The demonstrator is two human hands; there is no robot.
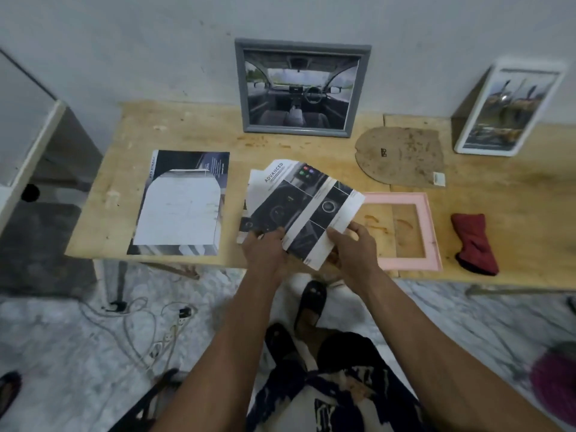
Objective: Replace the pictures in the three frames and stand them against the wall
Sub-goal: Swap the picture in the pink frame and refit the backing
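Note:
A grey frame (300,88) with a car-interior picture leans against the wall at the back centre. A white frame (511,110) with a picture leans there at the back right. An empty pink frame (430,232) lies flat near the table's front edge. Its brown backing board (402,157) lies behind it. My left hand (265,249) and my right hand (355,244) both hold printed brochure pages (299,207) just above the table, left of the pink frame. Another cut printed sheet (184,204) lies flat at the left.
A red cloth (473,241) lies on the wooden table (187,126) right of the pink frame. A white cabinet (25,145) stands at the left. Cables and a power strip (168,332) lie on the floor below.

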